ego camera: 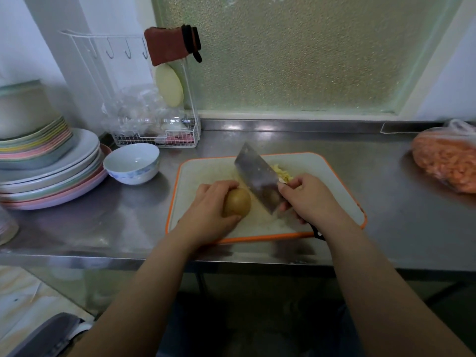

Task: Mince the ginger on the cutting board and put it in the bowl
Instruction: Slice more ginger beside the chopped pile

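One white bowl beside board, plastic bag of orange pieces

Board = landmark, on counter. Bowl left of board, plates further left, rack behind-left. Bag far right. Ginger on board, cleaver over it.

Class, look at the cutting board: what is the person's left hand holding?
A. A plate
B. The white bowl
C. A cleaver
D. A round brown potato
D: the left hand curls round a potato on the board, while the right hand grips the cleaver; the bowl sits untouched to the left.
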{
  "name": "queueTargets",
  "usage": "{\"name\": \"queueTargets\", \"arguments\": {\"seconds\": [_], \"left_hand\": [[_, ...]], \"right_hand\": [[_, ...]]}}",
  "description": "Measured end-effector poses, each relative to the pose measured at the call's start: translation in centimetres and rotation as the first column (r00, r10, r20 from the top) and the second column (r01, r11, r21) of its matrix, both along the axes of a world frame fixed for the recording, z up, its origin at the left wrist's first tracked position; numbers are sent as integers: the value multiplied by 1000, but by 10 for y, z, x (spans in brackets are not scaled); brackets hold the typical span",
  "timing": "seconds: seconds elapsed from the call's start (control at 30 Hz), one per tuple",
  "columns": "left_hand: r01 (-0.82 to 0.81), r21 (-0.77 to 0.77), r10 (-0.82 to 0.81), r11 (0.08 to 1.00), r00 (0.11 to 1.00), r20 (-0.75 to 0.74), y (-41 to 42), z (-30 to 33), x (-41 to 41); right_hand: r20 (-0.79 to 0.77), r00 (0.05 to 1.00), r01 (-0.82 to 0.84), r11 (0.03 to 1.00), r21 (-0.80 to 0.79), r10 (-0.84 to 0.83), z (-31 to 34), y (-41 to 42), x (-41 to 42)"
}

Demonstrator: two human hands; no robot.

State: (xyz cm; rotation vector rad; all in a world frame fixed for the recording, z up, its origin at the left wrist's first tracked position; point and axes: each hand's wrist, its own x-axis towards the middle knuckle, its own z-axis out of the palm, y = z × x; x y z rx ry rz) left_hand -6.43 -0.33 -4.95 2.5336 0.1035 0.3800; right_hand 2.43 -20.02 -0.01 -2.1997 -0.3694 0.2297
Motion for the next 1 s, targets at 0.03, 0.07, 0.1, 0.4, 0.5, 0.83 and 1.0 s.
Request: {"name": "queueTargets", "arguments": {"seconds": [0.03, 0.07, 0.1, 0.4, 0.5, 0.83, 1.0], "left_hand": [[-14, -26, 14, 1000, 1000, 17, 0, -2, 0], [-20, -46, 22, 999, 999, 42, 1, -3, 0], [-13, -47, 17, 999, 997, 77, 0, -5, 0], [58, -75, -44, 995, 983, 181, -5, -7, 8], [4, -50, 7, 999, 979, 204, -9, -5, 14], [-30, 133, -14, 991, 946, 322, -12, -1, 24], [-1, 106, -36, 994, 936, 351, -10, -5, 27]], "right_hand": [[26, 1000, -14, 1000, -10, 14, 1, 0, 1], [57, 998, -36, 999, -41, 38, 2, 0, 1], [83, 994, -60, 995, -78, 67, 3, 1, 1], [77, 975, -171, 924, -342, 209, 14, 6, -9], [9, 973, -214, 921, -325, 229, 14, 9, -13], [-50, 972, -232, 912, -338, 228, 7, 18, -24], [-10, 976, -204, 893, -402, 219, 8, 20, -23]]}}
